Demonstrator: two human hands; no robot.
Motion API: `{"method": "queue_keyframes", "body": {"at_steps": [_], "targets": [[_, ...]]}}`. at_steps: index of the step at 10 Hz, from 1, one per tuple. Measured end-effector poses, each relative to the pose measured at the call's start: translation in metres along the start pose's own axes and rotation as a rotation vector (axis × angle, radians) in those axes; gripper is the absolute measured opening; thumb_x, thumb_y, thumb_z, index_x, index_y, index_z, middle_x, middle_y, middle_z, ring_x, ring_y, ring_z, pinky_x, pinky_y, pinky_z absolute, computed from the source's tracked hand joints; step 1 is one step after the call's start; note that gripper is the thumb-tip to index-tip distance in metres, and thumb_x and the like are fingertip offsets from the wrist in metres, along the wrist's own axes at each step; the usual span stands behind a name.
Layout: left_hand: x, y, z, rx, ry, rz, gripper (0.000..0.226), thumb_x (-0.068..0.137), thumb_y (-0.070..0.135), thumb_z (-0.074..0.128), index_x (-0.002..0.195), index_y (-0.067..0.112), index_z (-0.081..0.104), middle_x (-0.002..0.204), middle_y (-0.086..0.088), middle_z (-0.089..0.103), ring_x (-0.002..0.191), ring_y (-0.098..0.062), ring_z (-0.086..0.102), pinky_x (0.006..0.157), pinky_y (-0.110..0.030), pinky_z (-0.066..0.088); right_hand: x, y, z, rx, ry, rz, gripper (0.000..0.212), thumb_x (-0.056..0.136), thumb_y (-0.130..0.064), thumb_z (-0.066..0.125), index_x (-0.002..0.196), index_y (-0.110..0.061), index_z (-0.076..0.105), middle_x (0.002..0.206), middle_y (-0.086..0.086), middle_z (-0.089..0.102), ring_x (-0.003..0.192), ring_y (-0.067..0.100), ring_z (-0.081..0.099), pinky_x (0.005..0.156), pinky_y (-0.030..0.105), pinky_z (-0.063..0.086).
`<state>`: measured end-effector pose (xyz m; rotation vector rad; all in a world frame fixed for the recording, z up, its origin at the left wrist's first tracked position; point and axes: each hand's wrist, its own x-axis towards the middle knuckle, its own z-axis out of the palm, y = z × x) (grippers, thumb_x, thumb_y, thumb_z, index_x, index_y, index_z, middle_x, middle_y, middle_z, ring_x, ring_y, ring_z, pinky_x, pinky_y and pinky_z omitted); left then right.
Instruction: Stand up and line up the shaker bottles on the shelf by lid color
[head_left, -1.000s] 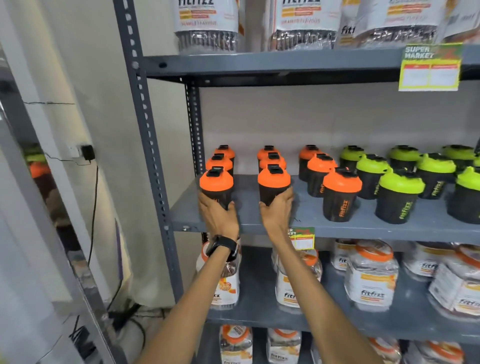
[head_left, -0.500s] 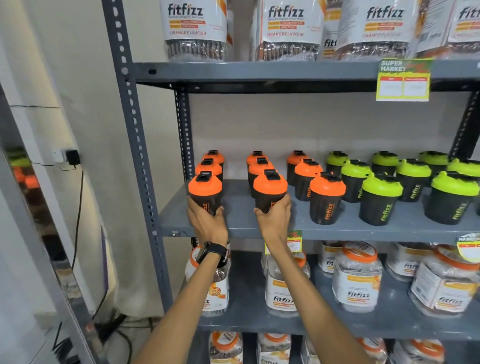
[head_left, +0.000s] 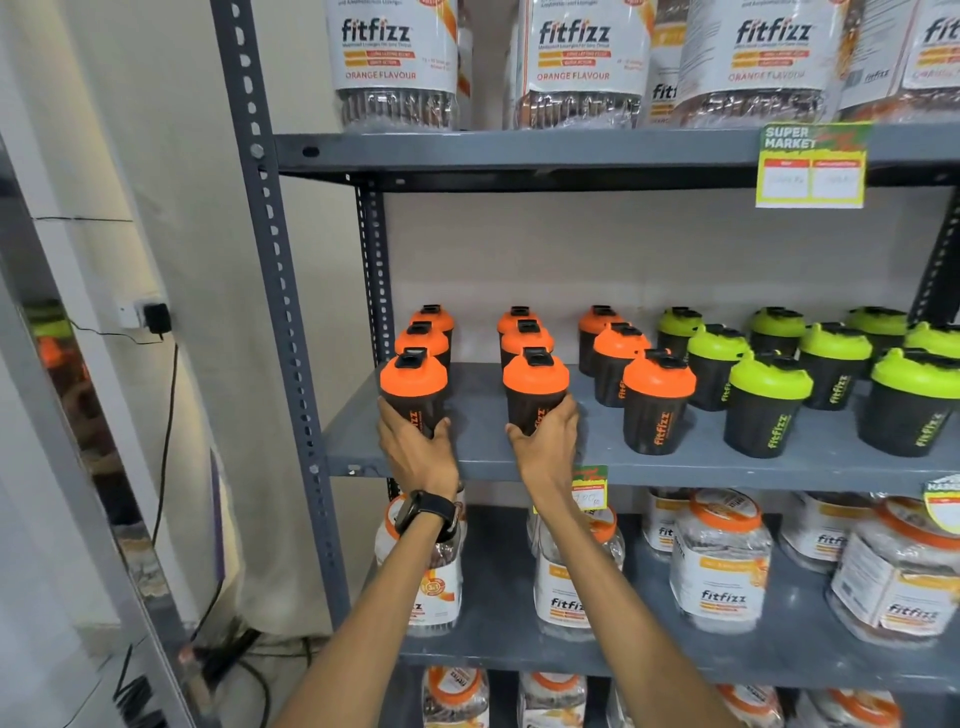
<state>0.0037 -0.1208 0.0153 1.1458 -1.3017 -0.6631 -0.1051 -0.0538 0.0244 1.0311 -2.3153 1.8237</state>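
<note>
Black shaker bottles stand upright in rows on the grey middle shelf (head_left: 701, 465). Orange-lidded ones fill the left half in three front-to-back rows; green-lidded ones (head_left: 769, 402) fill the right half. My left hand (head_left: 415, 452) grips the base of the front orange-lidded bottle of the leftmost row (head_left: 414, 387). My right hand (head_left: 545, 447) grips the base of the front orange-lidded bottle of the second row (head_left: 535, 387). Both bottles rest on the shelf near its front edge. A third orange-lidded front bottle (head_left: 657, 402) stands free to the right.
The perforated grey upright post (head_left: 280, 312) bounds the shelf on the left. Large fitfizz jars (head_left: 719, 571) fill the shelf below and another row (head_left: 571, 62) the shelf above. A yellow price tag (head_left: 810, 166) hangs from the upper shelf. A wall socket with plug (head_left: 150, 317) is at left.
Both hands stay on the same two front orange-lidded bottles. The view has shifted, so more of the shelf above and the right side shows.
</note>
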Motion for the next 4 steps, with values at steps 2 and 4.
{"method": "queue_keyframes", "body": {"at_steps": [2, 4], "targets": [[-0.001, 0.001, -0.004, 0.015, -0.037, -0.009, 0.096, 0.079, 0.017, 0.081, 0.154, 0.008, 0.022, 0.155, -0.018, 0.038, 0.145, -0.038, 0.036, 0.114, -0.055, 0.039, -0.013, -0.005, -0.008, 0.008, -0.041, -0.013, 0.102, 0.079, -0.017, 0.08, 0.154, -0.005, 0.012, 0.151, 0.018, 0.032, 0.14, 0.036, 0.039, 0.108, 0.044, 0.041], [-0.03, -0.001, -0.014, 0.134, 0.001, 0.143, 0.121, 0.076, 0.061, 0.071, 0.158, 0.008, 0.0, 0.168, -0.014, 0.003, 0.155, -0.032, 0.007, 0.122, -0.052, 0.026, -0.115, 0.052, -0.07, 0.212, 0.092, -0.075, 0.066, 0.09, -0.028, 0.068, 0.144, -0.042, 0.033, 0.149, -0.008, 0.044, 0.132, 0.012, 0.047, 0.1, 0.023, 0.042]]}}
